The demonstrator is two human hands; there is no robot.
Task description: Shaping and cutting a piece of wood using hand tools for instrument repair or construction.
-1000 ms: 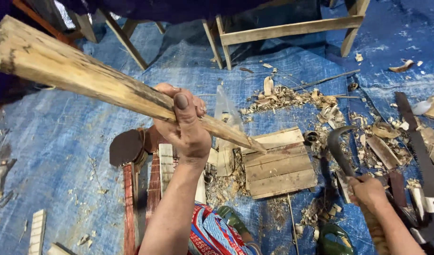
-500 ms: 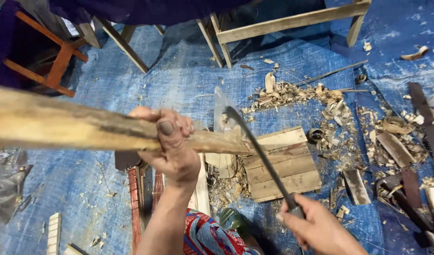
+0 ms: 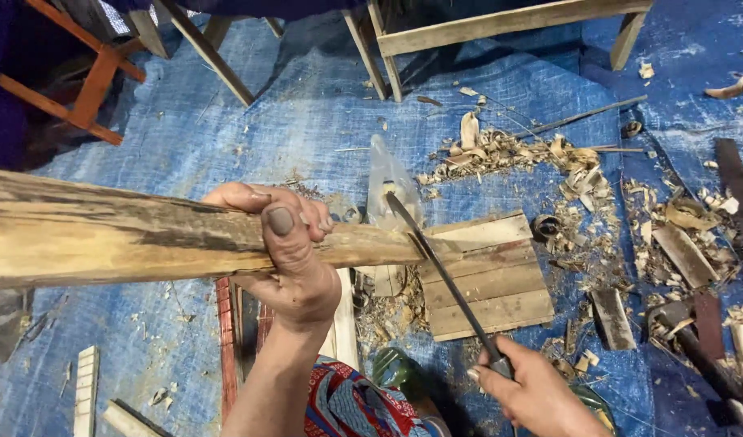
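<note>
My left hand (image 3: 286, 251) grips a long rough wooden stick (image 3: 129, 235) near its narrow end, holding it level across the view. The stick's tip rests over a small board of joined planks (image 3: 488, 279) on the blue tarp. My right hand (image 3: 533, 392) holds the handle of a long dark blade (image 3: 440, 271), whose edge lies against the stick just right of my left hand's fingers. The blade slants up and to the left from my right hand.
Wood shavings (image 3: 517, 154) and offcuts litter the blue tarp (image 3: 306, 129) to the right. A saw (image 3: 739, 202) and other dark tools lie at the far right. Wooden stool legs (image 3: 484, 32) stand at the top, an orange frame (image 3: 88, 81) at top left.
The stick has dropped from a steep slant to nearly level. My right hand took the blade from the right-hand pile and brought it against the stick's end.
</note>
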